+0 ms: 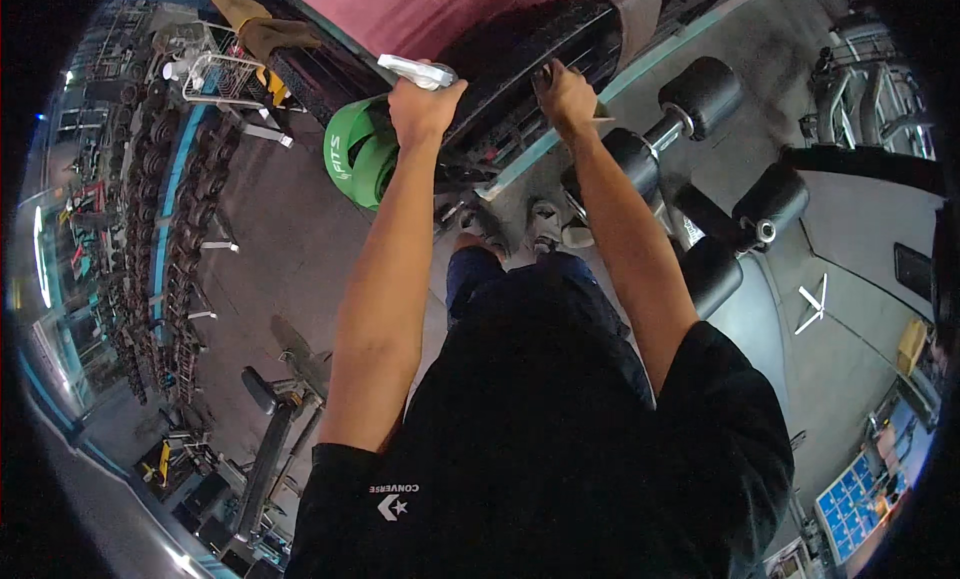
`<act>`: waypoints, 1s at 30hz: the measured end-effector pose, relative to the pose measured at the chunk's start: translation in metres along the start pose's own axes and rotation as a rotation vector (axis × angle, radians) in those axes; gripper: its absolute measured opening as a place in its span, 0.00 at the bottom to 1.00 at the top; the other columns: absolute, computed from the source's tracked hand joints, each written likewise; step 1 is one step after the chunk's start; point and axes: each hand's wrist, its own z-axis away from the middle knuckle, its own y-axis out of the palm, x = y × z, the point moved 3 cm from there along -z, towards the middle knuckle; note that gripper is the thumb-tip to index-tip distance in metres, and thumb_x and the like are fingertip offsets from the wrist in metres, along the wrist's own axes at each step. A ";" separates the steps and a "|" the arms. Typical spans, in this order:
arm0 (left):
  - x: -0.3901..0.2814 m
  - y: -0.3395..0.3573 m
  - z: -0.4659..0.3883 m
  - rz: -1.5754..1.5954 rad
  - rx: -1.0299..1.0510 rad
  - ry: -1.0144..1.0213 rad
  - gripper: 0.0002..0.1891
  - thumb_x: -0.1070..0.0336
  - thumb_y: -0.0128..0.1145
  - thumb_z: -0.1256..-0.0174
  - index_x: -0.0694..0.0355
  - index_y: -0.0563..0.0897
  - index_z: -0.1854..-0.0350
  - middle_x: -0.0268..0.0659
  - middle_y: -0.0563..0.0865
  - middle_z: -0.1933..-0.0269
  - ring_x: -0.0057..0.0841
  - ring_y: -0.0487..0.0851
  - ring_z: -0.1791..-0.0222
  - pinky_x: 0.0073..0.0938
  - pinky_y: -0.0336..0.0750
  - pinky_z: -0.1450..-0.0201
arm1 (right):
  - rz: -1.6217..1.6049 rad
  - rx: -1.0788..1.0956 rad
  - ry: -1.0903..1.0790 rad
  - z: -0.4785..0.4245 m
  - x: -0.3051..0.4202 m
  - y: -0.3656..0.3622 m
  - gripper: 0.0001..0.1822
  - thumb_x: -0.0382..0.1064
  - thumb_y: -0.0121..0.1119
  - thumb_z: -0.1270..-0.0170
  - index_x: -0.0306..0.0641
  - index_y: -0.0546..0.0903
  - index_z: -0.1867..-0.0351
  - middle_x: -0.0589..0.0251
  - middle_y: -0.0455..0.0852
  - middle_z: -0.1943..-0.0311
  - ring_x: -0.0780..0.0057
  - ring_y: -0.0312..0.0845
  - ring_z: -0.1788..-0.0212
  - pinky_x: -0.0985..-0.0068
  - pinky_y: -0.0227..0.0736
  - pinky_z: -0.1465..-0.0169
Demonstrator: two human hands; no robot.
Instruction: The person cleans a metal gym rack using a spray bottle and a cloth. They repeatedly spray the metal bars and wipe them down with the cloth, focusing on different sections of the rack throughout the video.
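My left hand [424,113] is closed around a flat, white-and-silver object [417,71], whose exact kind I cannot make out. Just beside that hand, a curved green band [351,155] with white writing hangs at the edge of a black machine frame [487,102]. My right hand [568,97] is curled around a small dark object [546,71], mostly hidden by the fingers. A thin pale piece [604,119] shows by the right wrist. Beyond both hands is a pink panel [420,12].
Black foam rollers [701,97] on a metal bar are right of my right arm. A long dumbbell rack [169,204] runs along the left. A wire basket [217,76] is at upper left, a bench [266,459] at lower left. My shoes [544,222] are on the grey floor.
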 end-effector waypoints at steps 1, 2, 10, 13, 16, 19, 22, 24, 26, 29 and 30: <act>0.003 0.002 -0.002 -0.005 -0.026 0.000 0.23 0.52 0.79 0.51 0.53 0.90 0.52 0.42 0.93 0.55 0.42 0.91 0.52 0.40 0.83 0.46 | 0.015 -0.031 -0.004 0.002 -0.001 0.004 0.17 0.47 0.63 0.33 0.53 0.82 0.44 0.43 0.87 0.49 0.38 0.87 0.54 0.48 0.83 0.52; 0.007 0.006 -0.005 -0.010 -0.049 0.002 0.23 0.51 0.79 0.51 0.53 0.90 0.53 0.42 0.93 0.55 0.42 0.91 0.52 0.41 0.83 0.46 | 0.006 -0.009 -0.020 0.007 0.000 0.013 0.21 0.44 0.64 0.35 0.55 0.80 0.41 0.43 0.85 0.48 0.37 0.87 0.56 0.47 0.83 0.54; 0.009 0.003 -0.005 -0.038 -0.018 0.003 0.24 0.51 0.80 0.53 0.51 0.89 0.54 0.45 0.93 0.54 0.48 0.90 0.51 0.46 0.84 0.47 | -0.414 0.309 -0.054 0.093 0.064 0.061 0.25 0.39 0.65 0.42 0.49 0.83 0.40 0.41 0.89 0.54 0.40 0.85 0.48 0.52 0.82 0.45; 0.008 0.005 -0.005 -0.024 -0.034 0.022 0.25 0.51 0.80 0.53 0.52 0.90 0.51 0.45 0.93 0.54 0.47 0.90 0.50 0.46 0.84 0.47 | -0.430 0.490 -0.027 0.100 0.075 0.067 0.23 0.42 0.65 0.42 0.44 0.84 0.43 0.41 0.89 0.51 0.41 0.85 0.47 0.54 0.81 0.42; 0.011 0.005 -0.006 0.002 -0.068 -0.004 0.28 0.50 0.80 0.53 0.55 0.89 0.48 0.46 0.93 0.52 0.46 0.91 0.50 0.45 0.84 0.46 | -0.189 0.585 -0.178 0.086 0.068 0.068 0.21 0.48 0.66 0.38 0.45 0.85 0.46 0.44 0.91 0.56 0.44 0.87 0.49 0.57 0.82 0.46; 0.018 0.009 -0.009 -0.017 -0.053 0.035 0.29 0.50 0.81 0.53 0.57 0.90 0.48 0.47 0.93 0.52 0.45 0.91 0.49 0.45 0.84 0.46 | 0.141 0.613 -0.429 0.068 0.061 0.060 0.21 0.50 0.66 0.37 0.45 0.85 0.45 0.45 0.91 0.56 0.42 0.88 0.53 0.56 0.84 0.49; 0.015 0.009 -0.008 0.015 -0.081 0.055 0.26 0.51 0.81 0.54 0.60 0.91 0.53 0.48 0.93 0.54 0.46 0.91 0.50 0.44 0.83 0.46 | -0.237 0.443 -0.261 0.050 0.061 0.049 0.22 0.55 0.67 0.39 0.38 0.87 0.54 0.39 0.90 0.60 0.38 0.88 0.55 0.55 0.84 0.50; 0.018 0.007 -0.010 0.014 -0.092 0.064 0.25 0.52 0.81 0.54 0.61 0.91 0.54 0.48 0.93 0.55 0.46 0.91 0.51 0.45 0.83 0.47 | -0.230 0.345 -0.263 0.056 0.070 0.043 0.25 0.55 0.65 0.40 0.30 0.87 0.58 0.34 0.89 0.59 0.38 0.87 0.52 0.55 0.84 0.49; 0.023 0.019 -0.019 0.016 -0.111 0.089 0.24 0.53 0.81 0.54 0.62 0.91 0.56 0.48 0.93 0.56 0.46 0.91 0.52 0.45 0.83 0.48 | -0.290 0.468 -0.200 0.072 0.073 0.075 0.24 0.52 0.64 0.40 0.29 0.87 0.56 0.36 0.89 0.57 0.39 0.86 0.50 0.54 0.83 0.48; 0.018 0.010 -0.006 0.087 -0.079 0.096 0.23 0.53 0.80 0.54 0.61 0.91 0.57 0.49 0.93 0.57 0.46 0.92 0.53 0.45 0.83 0.48 | -0.348 0.681 -0.027 0.077 0.083 0.073 0.23 0.48 0.63 0.42 0.32 0.86 0.52 0.41 0.90 0.53 0.43 0.88 0.50 0.56 0.84 0.48; 0.024 0.003 -0.003 0.119 -0.104 0.100 0.23 0.53 0.80 0.53 0.61 0.91 0.58 0.49 0.93 0.57 0.45 0.92 0.54 0.44 0.83 0.48 | -0.377 0.826 0.051 0.076 0.087 0.064 0.23 0.48 0.63 0.41 0.33 0.86 0.50 0.43 0.90 0.52 0.44 0.89 0.52 0.56 0.84 0.48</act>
